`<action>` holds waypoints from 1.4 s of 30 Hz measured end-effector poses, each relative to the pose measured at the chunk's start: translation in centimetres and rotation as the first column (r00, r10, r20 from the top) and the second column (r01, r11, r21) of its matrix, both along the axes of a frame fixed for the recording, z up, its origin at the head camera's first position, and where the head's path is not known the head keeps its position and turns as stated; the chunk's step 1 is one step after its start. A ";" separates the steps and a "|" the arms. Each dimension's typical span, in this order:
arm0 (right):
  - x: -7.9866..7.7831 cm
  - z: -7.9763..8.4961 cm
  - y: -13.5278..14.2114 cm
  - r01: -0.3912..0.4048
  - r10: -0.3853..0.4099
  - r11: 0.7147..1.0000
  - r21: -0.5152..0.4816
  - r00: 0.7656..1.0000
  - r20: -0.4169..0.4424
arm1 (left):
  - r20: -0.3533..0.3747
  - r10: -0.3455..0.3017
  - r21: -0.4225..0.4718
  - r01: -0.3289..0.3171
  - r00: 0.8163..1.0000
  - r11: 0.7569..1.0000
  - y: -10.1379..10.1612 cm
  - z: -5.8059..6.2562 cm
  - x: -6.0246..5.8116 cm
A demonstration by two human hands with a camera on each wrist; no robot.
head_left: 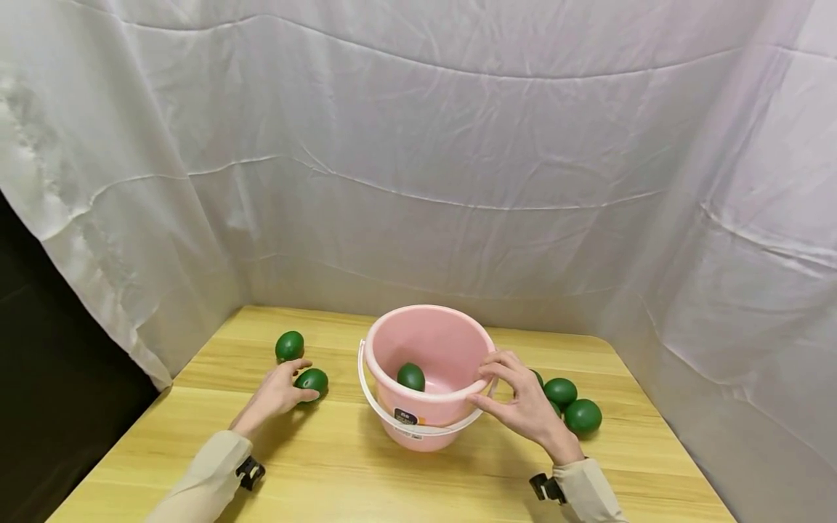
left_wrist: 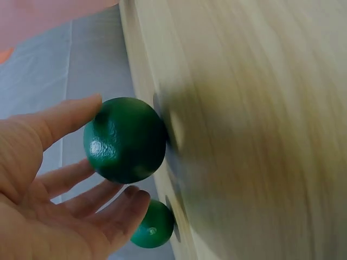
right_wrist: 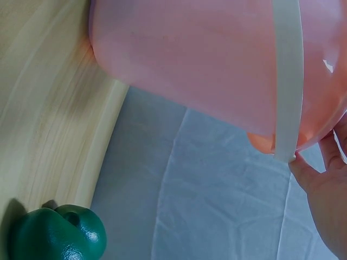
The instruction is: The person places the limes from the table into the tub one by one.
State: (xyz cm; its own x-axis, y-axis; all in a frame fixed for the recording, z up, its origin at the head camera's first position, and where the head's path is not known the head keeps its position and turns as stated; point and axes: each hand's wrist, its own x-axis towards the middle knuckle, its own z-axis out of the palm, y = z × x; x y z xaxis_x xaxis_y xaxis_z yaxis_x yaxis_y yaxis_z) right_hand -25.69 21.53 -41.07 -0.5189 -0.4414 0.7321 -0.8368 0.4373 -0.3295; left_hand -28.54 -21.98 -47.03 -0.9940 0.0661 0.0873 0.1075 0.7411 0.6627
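Note:
My left hand (head_left: pixel 271 396) is at a dark green, glossy oval fruit (head_left: pixel 312 380) on the left of the table. In the left wrist view, thumb and curled fingers lie on opposite sides of this green fruit (left_wrist: pixel 127 142). A pink bucket (head_left: pixel 447 411) stands upright at the middle, its white handle (head_left: pixel 370 396) lowered toward me. My right hand (head_left: pixel 526 407) pinches the bucket's right rim, thumb outside and fingers over the edge. Inside the bucket lies one green fruit (head_left: pixel 410 376). The right wrist view shows the bucket's outer wall (right_wrist: pixel 190 59) and the thumb beside the handle's end.
Another green fruit (head_left: pixel 290 346) lies just behind the left hand. Several more green fruits (head_left: pixel 583 418) are grouped right of the bucket, partly hidden by the right hand. Beyond the wooden table (head_left: pixel 340 479), a pale curtain (head_left: pixel 418 145) hangs at the back and sides.

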 end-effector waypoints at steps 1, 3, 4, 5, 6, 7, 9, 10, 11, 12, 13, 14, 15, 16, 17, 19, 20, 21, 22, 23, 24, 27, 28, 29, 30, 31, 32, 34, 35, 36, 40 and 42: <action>0.0 0.0 0.0 0.000 0.000 1.000 0.000 1.000 0.004 | -0.001 -0.005 0.000 0.005 1.000 1.000 0.1 -0.1 -0.1; 0.1 0.0 0.0 0.001 -0.001 1.000 0.002 1.000 0.020 | -0.009 -0.010 -0.006 0.010 1.000 1.000 0.2 -0.3 -0.3; 0.1 0.0 0.0 0.001 -0.002 1.000 0.004 1.000 0.024 | -0.011 -0.012 -0.009 0.012 1.000 1.000 0.3 -0.3 -0.3; 0.1 0.0 0.0 0.001 -0.001 1.000 0.004 1.000 0.027 | -0.014 -0.013 -0.010 0.012 1.000 1.000 0.3 -0.4 -0.3; 0.1 0.0 0.0 0.000 0.000 1.000 0.005 1.000 0.026 | -0.016 -0.012 -0.012 0.011 1.000 1.000 0.4 -0.4 -0.3; 0.1 0.0 0.0 0.000 0.000 1.000 0.005 1.000 0.027 | -0.017 -0.009 -0.012 0.009 1.000 1.000 0.4 -0.4 -0.4; 0.1 0.0 0.0 -0.003 0.003 1.000 0.003 1.000 0.020 | -0.018 -0.007 -0.015 0.007 1.000 1.000 0.5 -0.5 -0.4; 0.0 0.0 0.0 -0.006 0.006 1.000 0.003 1.000 0.019 | -0.018 -0.009 -0.016 0.008 1.000 1.000 0.5 -0.5 -0.5; 0.0 0.1 0.0 -0.009 0.008 1.000 0.002 1.000 0.018 | -0.015 -0.009 -0.014 0.009 1.000 1.000 0.5 -0.6 -0.5; 0.0 0.1 0.0 -0.011 0.011 1.000 0.002 1.000 0.017 | -0.011 -0.010 -0.012 0.010 1.000 1.000 0.5 -0.6 -0.6; 0.0 0.1 0.1 -0.011 0.011 1.000 0.003 1.000 0.020 | -0.009 -0.011 -0.010 0.011 1.000 1.000 0.5 -0.6 -0.7; -0.1 0.1 0.1 -0.012 0.012 1.000 0.003 1.000 0.022 | -0.007 -0.013 -0.010 0.013 1.000 1.000 0.5 -0.7 -0.8; -0.1 0.1 0.1 -0.011 0.010 1.000 0.003 0.999 0.030 | -0.007 -0.016 -0.009 0.016 1.000 1.000 0.5 -0.7 -0.8; 0.0 0.2 0.1 -0.010 0.010 1.000 0.002 1.000 0.026 | -0.005 -0.018 -0.005 0.018 1.000 1.000 0.5 -0.8 -0.9; 0.0 0.1 0.1 -0.009 0.009 1.000 0.002 1.000 0.025 | -0.004 -0.018 -0.001 0.018 1.000 1.000 0.6 -0.8 -1.0; 0.0 0.1 0.1 -0.004 0.004 1.000 0.003 1.000 0.027 | -0.002 -0.015 0.007 0.015 1.000 1.000 0.6 -0.9 -1.0; 0.0 0.1 0.1 -0.003 0.003 1.000 0.003 1.000 0.024 | -0.004 -0.015 0.012 0.015 1.000 1.000 0.6 -0.9 -1.0; 0.1 0.1 0.1 -0.003 0.003 1.000 0.003 1.000 0.022 | -0.006 -0.012 0.021 0.012 1.000 1.000 0.6 -1.0 -1.0; 0.1 0.0 0.1 -0.002 0.002 1.000 0.004 1.000 0.021 | -0.009 -0.010 0.033 0.010 1.000 0.999 0.7 -0.9 -0.9; 0.1 0.0 0.1 0.000 0.000 1.000 0.007 1.000 0.022 | -0.016 -0.005 0.041 0.006 1.000 0.999 0.7 -0.9 -0.9; 0.1 0.0 0.1 0.001 -0.001 1.000 0.009 1.000 0.028 | -0.025 0.005 0.049 -0.003 1.000 0.999 0.7 -0.8 -0.9; 0.1 0.1 0.1 0.003 -0.004 1.000 0.013 0.999 0.031 | -0.052 0.033 0.080 -0.029 0.998 0.996 0.8 -0.5 -0.9; 0.1 0.2 0.1 0.004 -0.005 1.000 0.014 1.000 0.031 | -0.062 0.042 0.088 -0.037 0.997 0.995 0.8 -0.4 -0.9; 0.1 0.2 0.1 0.004 -0.005 1.000 0.014 1.000 0.031 | -0.067 0.053 0.094 -0.046 0.996 0.994 0.8 -0.3 -0.9; 0.1 0.2 0.1 0.003 -0.003 1.000 0.012 0.999 0.035 | -0.073 0.059 0.102 -0.051 0.996 0.993 0.8 -0.2 -1.0; 0.1 0.2 0.1 0.001 -0.002 1.000 0.010 1.000 0.030 | -0.080 0.058 0.107 -0.050 0.995 0.993 0.9 0.0 -1.0; 0.1 0.3 0.1 0.000 0.000 1.000 0.009 1.000 0.027 | -0.088 0.059 0.112 -0.049 0.994 0.993 0.9 0.1 -1.0; 0.1 0.3 0.0 -0.005 0.005 1.000 0.007 1.000 0.016 | -0.112 0.058 0.117 -0.044 0.992 0.992 1.0 0.3 -1.0; 0.1 0.3 0.0 -0.008 0.008 1.000 0.005 1.000 0.014 | -0.119 0.056 0.128 -0.041 0.991 0.991 1.2 0.4 -1.0; 0.1 0.3 0.0 -0.009 0.009 1.000 0.004 1.000 0.009 | -0.127 0.057 0.140 -0.039 0.990 0.989 1.3 0.5 -1.0; 0.2 0.3 0.0 -0.003 0.003 1.000 0.002 1.000 0.021 | -0.135 0.075 0.189 -0.049 0.988 0.981 1.8 1.0 -0.7; 0.2 0.3 0.0 0.002 -0.002 1.000 0.006 1.000 0.030 | -0.130 0.095 0.198 -0.068 0.987 0.978 2.0 1.2 -0.6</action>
State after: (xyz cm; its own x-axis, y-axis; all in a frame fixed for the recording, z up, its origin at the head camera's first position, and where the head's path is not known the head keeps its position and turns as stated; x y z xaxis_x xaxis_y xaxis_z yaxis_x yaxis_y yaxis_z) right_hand -25.50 21.52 -40.80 -0.5419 -0.4449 0.7131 -0.8255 0.4412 -0.3520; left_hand -29.12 -20.02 -45.83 -0.9729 -0.0456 0.2268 0.1524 0.6111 0.7768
